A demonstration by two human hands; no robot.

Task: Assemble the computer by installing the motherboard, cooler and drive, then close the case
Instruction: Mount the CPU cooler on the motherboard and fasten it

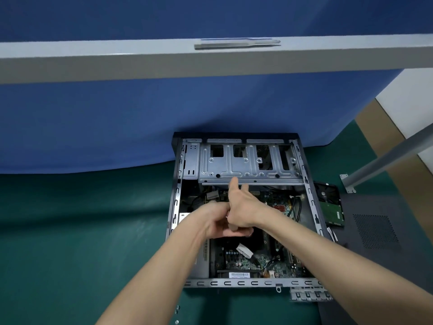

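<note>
The open grey metal computer case (pixel 234 283) is laid on its side on the green floor, with the green motherboard (pixel 278 268) seated inside. The left hand (pixel 216 222) and the right hand (pixel 241 208) are held touching above the board, left fingers curled and right thumb raised. Whether anything is pinched between them cannot be told. The black-and-green hard drive (pixel 331 207) is seen outside, just beside the case's right wall. Loose cables are best tucked clear of the silver drive cage (pixel 248 165) before the drive is fitted.
</note>
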